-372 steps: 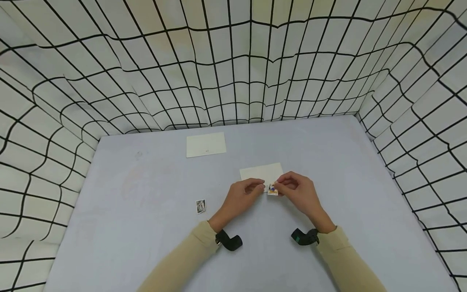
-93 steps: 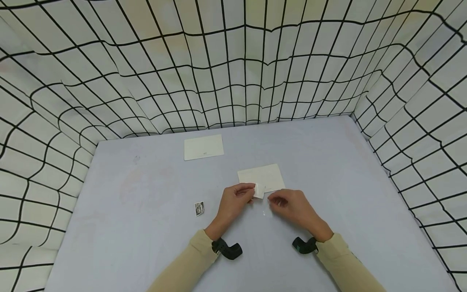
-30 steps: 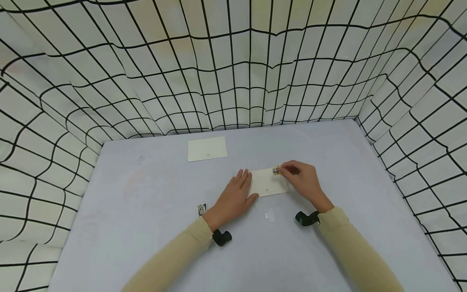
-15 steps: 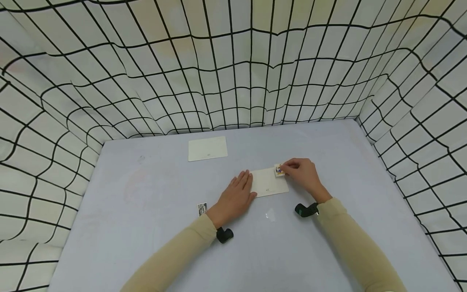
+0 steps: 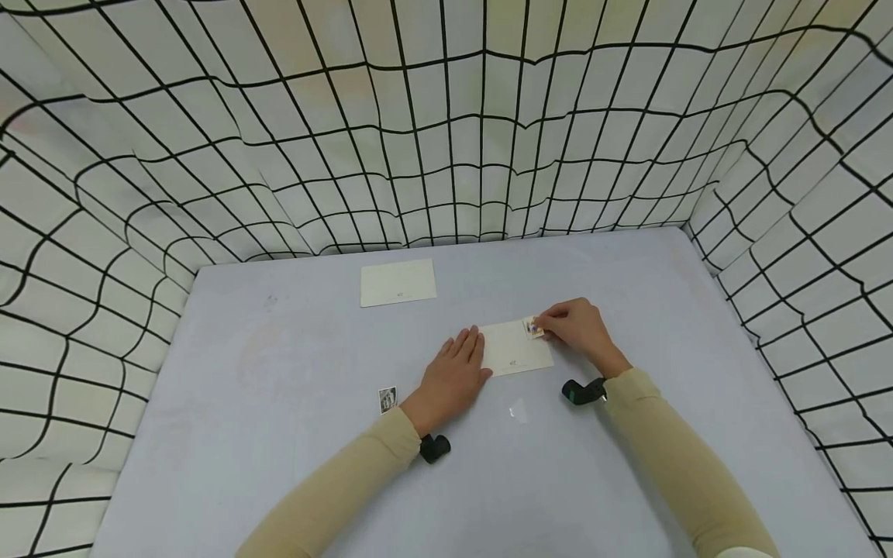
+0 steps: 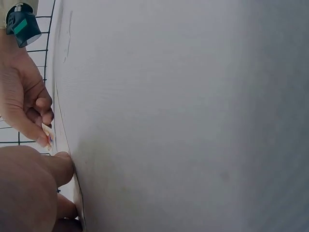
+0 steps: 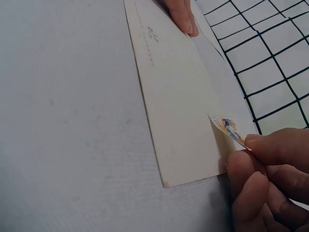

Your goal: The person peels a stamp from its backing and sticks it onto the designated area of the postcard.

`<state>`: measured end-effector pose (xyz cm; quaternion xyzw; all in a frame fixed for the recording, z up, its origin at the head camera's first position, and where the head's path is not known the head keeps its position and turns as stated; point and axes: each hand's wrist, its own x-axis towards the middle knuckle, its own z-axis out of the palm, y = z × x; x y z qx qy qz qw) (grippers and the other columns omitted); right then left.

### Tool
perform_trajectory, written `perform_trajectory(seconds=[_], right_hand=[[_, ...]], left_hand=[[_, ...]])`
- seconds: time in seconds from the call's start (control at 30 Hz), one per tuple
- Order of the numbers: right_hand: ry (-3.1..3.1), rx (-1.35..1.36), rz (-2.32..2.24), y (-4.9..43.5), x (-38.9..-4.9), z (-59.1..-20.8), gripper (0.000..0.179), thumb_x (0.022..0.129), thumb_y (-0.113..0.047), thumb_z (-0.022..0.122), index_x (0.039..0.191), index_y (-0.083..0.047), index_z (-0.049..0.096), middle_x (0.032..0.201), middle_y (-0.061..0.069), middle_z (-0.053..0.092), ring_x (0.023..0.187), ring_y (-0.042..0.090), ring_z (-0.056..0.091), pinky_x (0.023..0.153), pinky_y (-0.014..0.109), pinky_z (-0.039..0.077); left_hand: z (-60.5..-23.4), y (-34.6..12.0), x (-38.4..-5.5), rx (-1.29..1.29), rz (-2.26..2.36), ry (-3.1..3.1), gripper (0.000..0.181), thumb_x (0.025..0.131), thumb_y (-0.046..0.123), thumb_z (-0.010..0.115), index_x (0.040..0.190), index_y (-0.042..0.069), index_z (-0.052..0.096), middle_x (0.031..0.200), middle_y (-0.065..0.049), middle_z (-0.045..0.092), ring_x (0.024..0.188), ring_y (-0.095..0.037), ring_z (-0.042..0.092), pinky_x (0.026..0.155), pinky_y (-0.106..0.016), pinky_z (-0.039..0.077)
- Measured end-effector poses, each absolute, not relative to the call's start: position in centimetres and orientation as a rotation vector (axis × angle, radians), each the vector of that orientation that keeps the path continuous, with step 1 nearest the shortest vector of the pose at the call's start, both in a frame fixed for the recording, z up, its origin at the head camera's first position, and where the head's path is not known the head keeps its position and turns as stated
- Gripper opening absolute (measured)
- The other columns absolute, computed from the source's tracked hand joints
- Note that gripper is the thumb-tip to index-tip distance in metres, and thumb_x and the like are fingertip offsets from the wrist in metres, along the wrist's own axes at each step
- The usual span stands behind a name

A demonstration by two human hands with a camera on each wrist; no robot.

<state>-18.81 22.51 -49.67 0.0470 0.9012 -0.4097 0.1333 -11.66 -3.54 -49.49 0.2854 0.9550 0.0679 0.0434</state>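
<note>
A cream envelope point(image 5: 512, 353) lies on the white table. My left hand point(image 5: 455, 380) rests flat on its left end, fingers straight. At the envelope's far right corner my right hand point(image 5: 577, 329) pinches a small colourful postage stamp point(image 5: 532, 328) between thumb and finger. In the right wrist view the stamp point(image 7: 226, 126) is tilted, one edge raised above the envelope point(image 7: 178, 111) and curling slightly. The left wrist view shows the right hand point(image 6: 24, 92) with the stamp's edge beyond my left thumb.
Another cream envelope point(image 5: 398, 284) lies farther back on the left. A black-and-white stamp point(image 5: 387, 399) sits beside my left wrist. A small clear film piece point(image 5: 518, 411) lies in front of the envelope. Black netting point(image 5: 453, 139) surrounds the table.
Earlier, both hands worked at the colourful stamp, and a clear piece came to lie on the table. My left hand then settled on the envelope; the right brought the stamp to its far right corner.
</note>
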Motion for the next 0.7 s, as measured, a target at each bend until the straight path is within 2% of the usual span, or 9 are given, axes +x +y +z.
perform_trajectory(seconds=[0.13, 0.7], right_hand=[[2.585, 0.151, -1.194, 22.55, -19.11, -49.74, 0.031, 0.090, -0.032, 0.077, 0.104, -0.005, 0.081, 0.076, 0.003, 0.076, 0.062, 0.010, 0.064, 0.060, 0.023, 0.053], [2.578, 0.199, -1.167, 22.11, -19.25, -49.53, 0.028, 0.092, -0.027, 0.076, 0.104, -0.002, 0.079, 0.074, 0.004, 0.077, 0.058, 0.007, 0.066, 0.058, 0.020, 0.054]], left_hand=[[-49.43, -3.51, -11.64, 0.866, 0.208, 2.917, 0.061, 0.109, 0.033, 0.051, 0.155, -0.007, 0.040, 0.163, -0.023, 0.041, 0.154, -0.037, 0.041, 0.125, -0.050, 0.038], [-49.60, -3.51, -11.56, 0.893, 0.203, 2.949, 0.060, 0.108, 0.032, 0.054, 0.152, -0.008, 0.043, 0.160, -0.024, 0.045, 0.151, -0.037, 0.045, 0.123, -0.048, 0.041]])
